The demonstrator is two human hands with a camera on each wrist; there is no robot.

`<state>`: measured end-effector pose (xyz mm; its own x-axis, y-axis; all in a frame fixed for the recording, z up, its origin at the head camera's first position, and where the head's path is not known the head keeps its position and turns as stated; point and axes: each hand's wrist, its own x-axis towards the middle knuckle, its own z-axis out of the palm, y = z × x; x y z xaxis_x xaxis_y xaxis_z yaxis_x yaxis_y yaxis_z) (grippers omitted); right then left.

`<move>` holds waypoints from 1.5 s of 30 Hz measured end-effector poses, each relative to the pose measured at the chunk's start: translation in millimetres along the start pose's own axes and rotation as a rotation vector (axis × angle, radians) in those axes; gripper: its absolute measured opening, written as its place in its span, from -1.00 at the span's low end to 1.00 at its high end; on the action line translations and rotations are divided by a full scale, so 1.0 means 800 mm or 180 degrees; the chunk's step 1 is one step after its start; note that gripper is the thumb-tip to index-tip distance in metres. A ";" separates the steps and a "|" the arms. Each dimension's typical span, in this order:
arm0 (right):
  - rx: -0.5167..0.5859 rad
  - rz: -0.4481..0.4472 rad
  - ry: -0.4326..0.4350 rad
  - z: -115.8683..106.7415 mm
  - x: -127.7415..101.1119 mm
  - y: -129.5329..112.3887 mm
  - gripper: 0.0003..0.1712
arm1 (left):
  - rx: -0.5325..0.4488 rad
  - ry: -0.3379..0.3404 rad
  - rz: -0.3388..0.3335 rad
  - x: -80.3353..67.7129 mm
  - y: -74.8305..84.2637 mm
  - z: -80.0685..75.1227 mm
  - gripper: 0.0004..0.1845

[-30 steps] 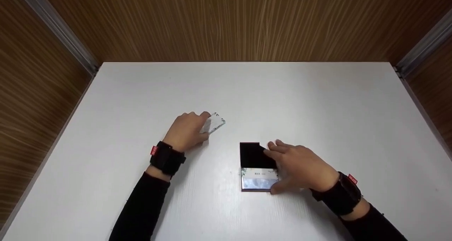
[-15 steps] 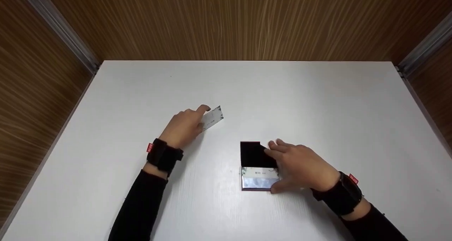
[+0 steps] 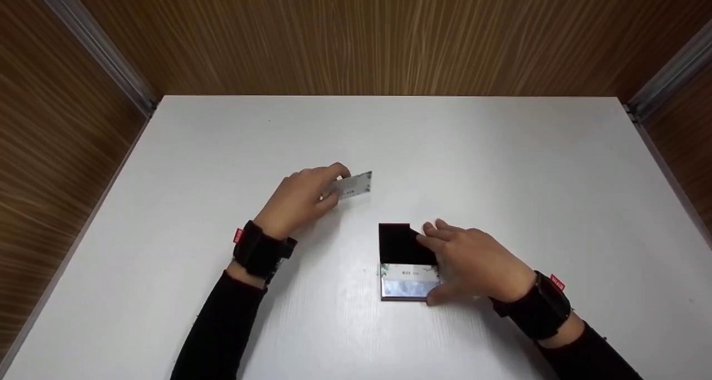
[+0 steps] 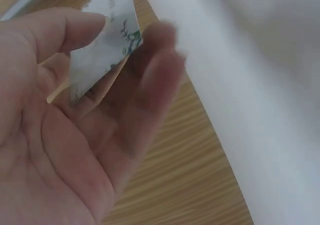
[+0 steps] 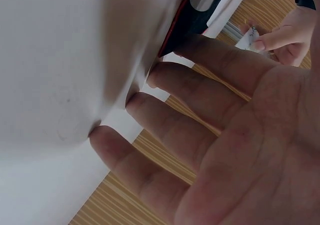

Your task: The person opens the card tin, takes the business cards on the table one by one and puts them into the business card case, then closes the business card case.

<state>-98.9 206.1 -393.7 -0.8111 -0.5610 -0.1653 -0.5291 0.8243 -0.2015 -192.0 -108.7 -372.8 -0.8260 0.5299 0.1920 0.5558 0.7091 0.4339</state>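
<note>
My left hand (image 3: 300,197) pinches a white business card (image 3: 356,184) with green leaf print, raised over the table left of centre. In the left wrist view the thumb lies on the printed face of that card (image 4: 107,35), with fingers behind it. An opened card case (image 3: 396,245) with a black lining lies flat in front. Tucked in its lower part is a leaf-printed card (image 3: 410,272), above a shiny silvery strip. My right hand (image 3: 473,260) rests along the case's right side, thumb at the lower corner. Its fingers reach out straight, several fingertips on the table (image 5: 55,105).
The white tabletop (image 3: 500,157) stretches around both hands. Wood-grain panels stand at the back (image 3: 356,38) and on both sides, with metal strips at the corners. Black bands with red tags are strapped round both wrists.
The left hand has lifted the business card and shifted right with it, turning the card so its printed side tilts toward the viewer. The right hand and the case have stayed in place.
</note>
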 end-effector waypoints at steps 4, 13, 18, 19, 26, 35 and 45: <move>0.0026 0.0004 -0.0014 0.000 0.001 -0.001 0.22 | -0.0076 0.0163 0.0172 -0.003 0.009 -0.003 -0.86; 0.0015 -0.0035 0.0013 0.002 0.000 0.001 0.23 | -0.0406 0.0097 0.0387 -0.007 0.020 -0.004 -0.19; 0.0028 -0.0022 -0.0035 0.002 0.000 0.000 0.24 | -0.0498 0.0055 0.0402 -0.007 0.020 -0.004 -0.29; 0.0031 -0.0016 -0.0044 0.001 0.000 0.000 0.24 | -0.0471 0.0069 0.0391 -0.007 0.021 -0.003 -0.33; 0.0052 0.0035 -0.0045 0.001 -0.001 0.001 0.23 | -0.0265 0.0240 0.0435 -0.005 0.023 -0.001 -0.46; 0.0050 0.0020 -0.0061 0.001 0.002 0.000 0.22 | -0.0206 0.0437 0.0553 -0.004 0.024 -0.002 -0.64; -0.0021 -0.0021 0.0067 0.000 0.002 0.003 0.22 | -0.0241 0.0479 0.0752 -0.002 0.039 -0.002 -0.43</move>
<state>-101.7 207.2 -394.4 -0.8126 -0.5649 -0.1435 -0.5361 0.8211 -0.1961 -173.3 -88.2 -357.9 -0.6822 0.5974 0.4215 0.7306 0.5344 0.4250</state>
